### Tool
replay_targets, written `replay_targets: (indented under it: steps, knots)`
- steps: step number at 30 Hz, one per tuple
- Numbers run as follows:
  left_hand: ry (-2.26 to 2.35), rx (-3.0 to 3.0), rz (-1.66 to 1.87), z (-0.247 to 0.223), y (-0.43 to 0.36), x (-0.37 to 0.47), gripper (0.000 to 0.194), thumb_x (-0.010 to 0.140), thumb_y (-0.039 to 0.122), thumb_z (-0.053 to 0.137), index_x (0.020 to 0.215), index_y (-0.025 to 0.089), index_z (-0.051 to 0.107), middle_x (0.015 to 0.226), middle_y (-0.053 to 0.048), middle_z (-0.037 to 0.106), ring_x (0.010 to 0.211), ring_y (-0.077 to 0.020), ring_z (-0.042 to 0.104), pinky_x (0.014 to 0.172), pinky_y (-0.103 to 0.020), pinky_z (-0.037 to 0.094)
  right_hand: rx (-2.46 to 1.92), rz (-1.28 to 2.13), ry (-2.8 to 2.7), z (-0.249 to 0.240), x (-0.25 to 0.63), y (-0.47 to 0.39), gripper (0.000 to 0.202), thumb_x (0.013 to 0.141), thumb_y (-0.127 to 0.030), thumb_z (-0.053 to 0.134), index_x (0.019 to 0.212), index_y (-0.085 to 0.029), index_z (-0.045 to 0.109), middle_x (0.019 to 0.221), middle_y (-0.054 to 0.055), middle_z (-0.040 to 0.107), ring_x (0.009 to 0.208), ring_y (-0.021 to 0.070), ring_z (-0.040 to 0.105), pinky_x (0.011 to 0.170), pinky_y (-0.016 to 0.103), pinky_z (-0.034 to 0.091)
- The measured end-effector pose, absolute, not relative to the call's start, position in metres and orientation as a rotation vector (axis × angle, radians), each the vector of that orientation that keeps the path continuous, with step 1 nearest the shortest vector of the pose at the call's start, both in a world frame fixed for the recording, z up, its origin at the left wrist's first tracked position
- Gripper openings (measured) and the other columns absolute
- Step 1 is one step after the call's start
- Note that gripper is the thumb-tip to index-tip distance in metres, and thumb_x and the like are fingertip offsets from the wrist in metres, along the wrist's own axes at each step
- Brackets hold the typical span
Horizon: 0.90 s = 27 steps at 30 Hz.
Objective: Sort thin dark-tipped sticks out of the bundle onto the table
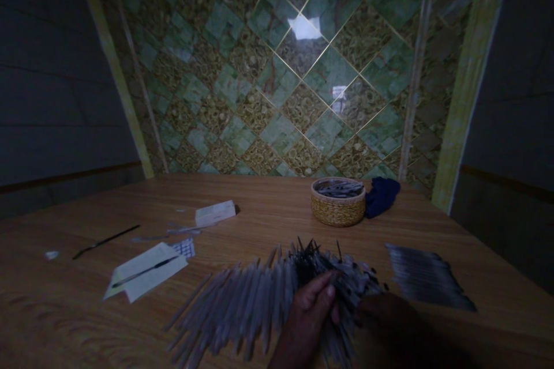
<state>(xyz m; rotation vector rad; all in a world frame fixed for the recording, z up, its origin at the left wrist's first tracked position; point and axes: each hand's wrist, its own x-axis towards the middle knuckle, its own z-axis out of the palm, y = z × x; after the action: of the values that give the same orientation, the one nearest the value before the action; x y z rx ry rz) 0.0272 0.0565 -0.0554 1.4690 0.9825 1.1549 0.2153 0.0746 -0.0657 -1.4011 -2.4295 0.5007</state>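
A wide spread of thin, pale translucent sticks (242,305) lies at the table's front middle, with darker tips (305,259) bunched near its centre. Over the right part of this spread is my left hand (309,311), its thumb and fingers pinched together; anything between them is too small to name. My right hand (381,314) is close beside it on the right, dark and blurred, so its fingers cannot be made out. Farther right, a neat flat row of dark-tipped sticks (428,277) rests on the wood.
A woven basket (338,210) full of similar sticks stands at the back, touching a dark blue cloth (381,196). To the left are a white box (215,213), folded paper (149,279) with a dark thin stick on it, and another dark stick (106,241).
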Motion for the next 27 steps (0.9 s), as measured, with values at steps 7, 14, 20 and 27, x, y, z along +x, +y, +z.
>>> replay_targets:
  steps: [7, 14, 20, 27]
  knots:
    - [0.836, 1.496, 1.046, -0.052, 0.053, 0.028, 0.036, 0.085, 0.052, 0.044, 0.090, 0.017, 0.047, 0.067, -0.001, 0.058, 0.058, -0.0108, 0.045, 0.057, -0.022, 0.032, -1.089, 1.231, -1.785, -0.031, 0.235, 0.069, 0.011, 0.071, -0.026, 0.055, 0.077, -0.017, 0.055, 0.056, -0.006, 0.051, 0.050, 0.0107, 0.051, 0.048, 0.020, 0.040]
    - [0.841, 1.430, 0.960, -0.046, 0.051, 0.035, 0.042, 0.073, 0.058, 0.057, 0.079, 0.017, 0.050, 0.063, -0.001, 0.058, 0.057, -0.0118, 0.048, 0.056, -0.022, 0.034, -1.076, 1.128, -1.797, -0.016, 0.240, 0.063, 0.011, 0.071, -0.026, 0.057, 0.073, -0.016, 0.062, 0.056, -0.003, 0.056, 0.052, 0.0116, 0.053, 0.049, 0.020, 0.040]
    - [0.822, 1.423, 0.960, -0.049, 0.049, 0.036, 0.036, 0.076, 0.051, 0.057, 0.079, 0.015, 0.051, 0.064, -0.001, 0.059, 0.057, -0.0105, 0.047, 0.056, -0.022, 0.034, -1.096, 0.884, -1.998, -0.003, 0.240, 0.065, 0.017, 0.072, -0.025, 0.054, 0.073, -0.015, 0.068, 0.066, 0.002, 0.059, 0.063, 0.0149, 0.055, 0.055, 0.023, 0.042]
    - [0.692, 1.117, 1.207, -0.055, 0.056, 0.037, 0.033, 0.076, 0.042, 0.063, 0.087, 0.013, 0.052, 0.061, 0.000, 0.058, 0.046, -0.0058, 0.041, 0.044, -0.017, 0.025, -1.098, 1.124, -1.810, -0.023, 0.235, 0.064, 0.016, 0.070, -0.029, 0.056, 0.074, -0.015, 0.064, 0.059, -0.002, 0.055, 0.055, 0.0118, 0.053, 0.049, 0.021, 0.040]
